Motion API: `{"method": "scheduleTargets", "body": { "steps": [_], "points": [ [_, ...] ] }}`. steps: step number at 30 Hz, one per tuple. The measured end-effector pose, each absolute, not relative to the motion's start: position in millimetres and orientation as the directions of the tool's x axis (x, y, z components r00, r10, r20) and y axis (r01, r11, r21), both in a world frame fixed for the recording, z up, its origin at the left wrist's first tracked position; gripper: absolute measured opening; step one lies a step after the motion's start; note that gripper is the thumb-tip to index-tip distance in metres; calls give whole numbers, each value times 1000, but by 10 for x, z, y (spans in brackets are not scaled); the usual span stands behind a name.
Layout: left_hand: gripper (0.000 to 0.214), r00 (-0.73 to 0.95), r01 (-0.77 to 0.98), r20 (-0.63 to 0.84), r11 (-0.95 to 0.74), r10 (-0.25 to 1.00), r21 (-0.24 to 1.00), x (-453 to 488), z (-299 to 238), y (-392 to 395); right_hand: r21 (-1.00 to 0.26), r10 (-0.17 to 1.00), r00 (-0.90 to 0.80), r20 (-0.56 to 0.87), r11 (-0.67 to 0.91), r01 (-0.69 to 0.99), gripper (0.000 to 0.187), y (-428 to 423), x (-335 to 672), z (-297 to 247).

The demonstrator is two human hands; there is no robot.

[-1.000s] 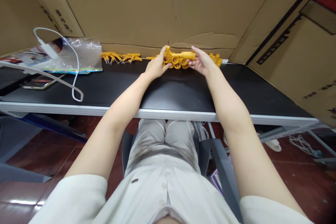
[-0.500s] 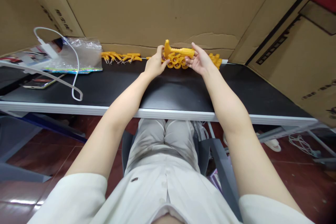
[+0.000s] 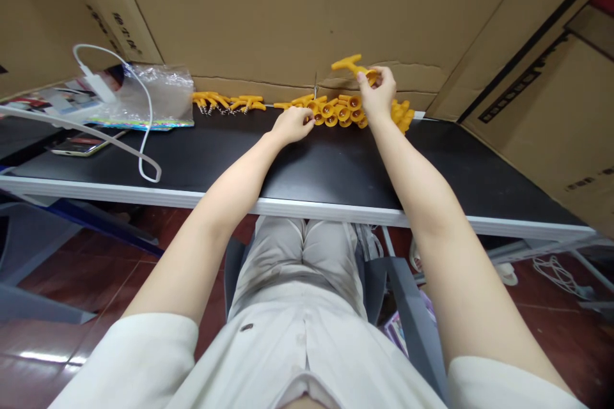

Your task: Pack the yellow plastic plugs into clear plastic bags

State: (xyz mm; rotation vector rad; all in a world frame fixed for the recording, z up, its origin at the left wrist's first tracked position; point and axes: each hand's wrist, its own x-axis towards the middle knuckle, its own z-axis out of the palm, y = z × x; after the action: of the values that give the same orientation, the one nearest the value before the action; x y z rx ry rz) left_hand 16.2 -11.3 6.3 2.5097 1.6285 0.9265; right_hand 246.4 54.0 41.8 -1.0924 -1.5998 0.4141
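Raised above the table at the back, a yellow T-handled corkscrew (image 3: 348, 63) is held in my right hand (image 3: 378, 91), its cup-shaped end between the fingers and its handle pointing left. My left hand (image 3: 293, 125) rests low at the near left edge of a pile of yellow open-ended sleeves (image 3: 344, 114). Its fingers are curled together, and I cannot make out anything between them. A thin metal rod or screw (image 3: 315, 84) sticks up behind the pile. Further left lie several yellow T-handles with metal spirals (image 3: 225, 103).
A cardboard wall (image 3: 268, 19) closes off the back of the black table (image 3: 336, 166). On the left are a clear plastic bag (image 3: 160, 96), a white cable (image 3: 149, 115) and a phone (image 3: 79, 144). More yellow pieces (image 3: 403, 116) lie right of the pile.
My left hand has come off the corkscrew and dropped to the table beside the pile. My right hand has turned and lifted the corkscrew up and to the right.
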Motion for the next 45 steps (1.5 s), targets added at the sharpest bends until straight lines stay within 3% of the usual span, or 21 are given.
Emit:
{"method": "scheduleTargets", "body": {
  "steps": [4, 7, 10, 16, 25, 35, 45],
  "points": [
    [22, 301, 801, 491, -496, 817, 335, 157, 37, -81, -490, 803, -12, 596, 376, 787, 41, 386, 2282, 497],
    [19, 311, 777, 507, -523, 804, 352, 159, 32, -66, -332, 822, -117, 557, 350, 876, 42, 378, 2181, 467],
    [20, 311, 781, 498, -516, 810, 352, 176, 55, -93, -273, 832, -142, 536, 330, 903, 44, 451, 2164, 393],
    [22, 312, 799, 481, -501, 819, 334, 195, 94, -150, -309, 854, -74, 515, 265, 914, 42, 498, 2243, 290],
    [19, 321, 777, 508, -529, 799, 341, 171, 43, -89, -490, 881, 12, 473, 252, 835, 32, 543, 2237, 204],
    [21, 323, 762, 523, -545, 788, 350, 170, 34, -76, -476, 893, -25, 449, 263, 839, 51, 532, 2233, 226],
    [22, 324, 779, 514, -532, 794, 331, 170, 39, -91, -483, 920, -5, 393, 211, 850, 45, 482, 2226, 230]
  ]
}}
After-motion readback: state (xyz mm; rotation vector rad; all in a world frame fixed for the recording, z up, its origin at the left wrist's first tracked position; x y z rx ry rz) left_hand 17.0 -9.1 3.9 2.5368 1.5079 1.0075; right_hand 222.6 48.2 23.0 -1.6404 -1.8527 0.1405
